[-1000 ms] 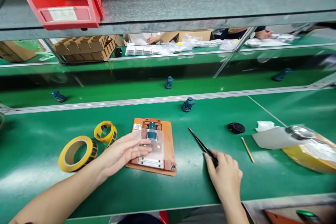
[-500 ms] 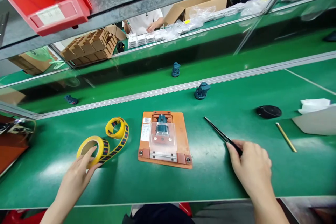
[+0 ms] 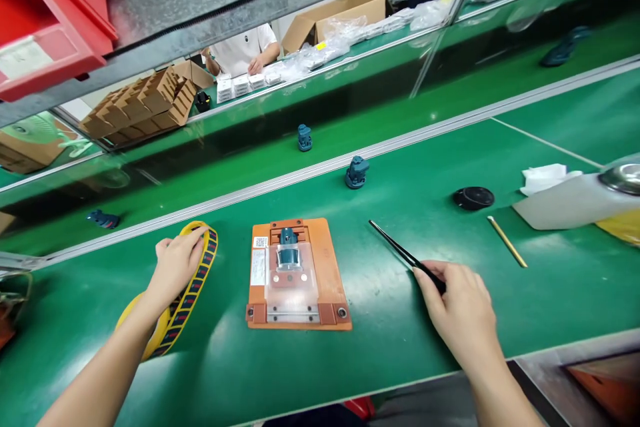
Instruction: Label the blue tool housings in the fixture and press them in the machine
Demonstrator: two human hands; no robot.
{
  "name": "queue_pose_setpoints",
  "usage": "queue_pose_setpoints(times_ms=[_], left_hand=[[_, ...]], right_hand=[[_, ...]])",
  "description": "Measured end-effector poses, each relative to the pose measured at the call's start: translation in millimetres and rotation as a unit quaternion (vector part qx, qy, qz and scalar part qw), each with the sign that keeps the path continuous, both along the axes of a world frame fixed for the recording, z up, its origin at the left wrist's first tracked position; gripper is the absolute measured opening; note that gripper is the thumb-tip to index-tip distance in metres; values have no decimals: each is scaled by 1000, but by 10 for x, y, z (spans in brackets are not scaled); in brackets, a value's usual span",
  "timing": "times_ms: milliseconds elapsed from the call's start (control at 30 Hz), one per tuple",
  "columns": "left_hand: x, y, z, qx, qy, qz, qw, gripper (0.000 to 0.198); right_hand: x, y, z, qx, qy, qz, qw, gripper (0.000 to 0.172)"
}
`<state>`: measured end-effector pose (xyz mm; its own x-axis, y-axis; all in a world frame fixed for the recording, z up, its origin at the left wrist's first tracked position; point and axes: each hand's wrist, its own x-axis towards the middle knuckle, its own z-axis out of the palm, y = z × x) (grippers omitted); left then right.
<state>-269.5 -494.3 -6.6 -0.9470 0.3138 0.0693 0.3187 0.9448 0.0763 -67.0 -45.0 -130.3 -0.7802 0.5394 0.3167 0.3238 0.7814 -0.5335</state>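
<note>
My left hand [image 3: 177, 263] reaches over a yellow label strip [image 3: 193, 287] with dark printed labels, its fingers closed on the strip's far curled end. The roll of the strip [image 3: 155, 340] lies below that wrist, partly hidden by the forearm. My right hand [image 3: 463, 307] is closed around black tweezers [image 3: 395, 243], whose tips point up and left above the green table. Between the hands lies an orange fixture plate [image 3: 323, 260] with a clear cover [image 3: 287, 290]. A dark blue part [image 3: 289, 255] is set in it, partly under the cover.
A blue plastic part [image 3: 357, 172] stands behind the fixture. On the right are a black disc [image 3: 473, 197], a thin yellow stick [image 3: 507, 241] and a whitish bottle [image 3: 565, 200]. A red bin [image 3: 50, 47] sits on the overhead shelf. Co-workers' hands [image 3: 257, 65] show beyond the partition.
My left hand has gone from the roll to the curled far end of the strip. My right hand still holds the tweezers. The view has turned somewhat to the right.
</note>
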Motion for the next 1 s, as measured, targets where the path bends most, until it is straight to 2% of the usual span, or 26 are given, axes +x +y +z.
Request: queue_pose_setpoints(times_ms=[100,167,200,233,300,367,433,533,600,767,900,1000], left_hand=[[-211,119,19,23,-43,7,999,41],[-344,166,34,50,-65,21,996,38],[-400,173,43,67,-74,30,995,34],[-443,168,55,88,-81,40,992,31],[-468,128,86,142,-92,60,984,28],[-394,64,120,216,-103,75,968,38],[-232,2,146,298,-121,86,943,55],[81,-42,153,399,-143,106,900,68],[271,-37,144,453,-147,128,870,66],[589,14,147,581,-182,208,766,53],[758,37,192,612,-195,231,731,47],[848,33,216,611,-197,242,727,45]], right_hand=[[-2,-6,19,-56,37,-17,998,54],[-9,-28,70,-154,82,-52,983,51],[-17,-45,115,-227,114,-71,965,50],[-28,-65,174,-311,145,-79,936,48],[-63,-114,329,-472,198,-52,858,44],[-115,-184,513,-564,226,2,794,39],[-189,-291,691,-588,234,52,773,35],[-342,-548,915,-586,231,133,765,29],[-464,-786,1045,-600,209,196,747,26],[-777,-1476,1331,-670,95,309,669,29],[-999,-1914,1440,-692,74,342,631,33],[-1109,-2102,1455,-690,58,355,629,33]])
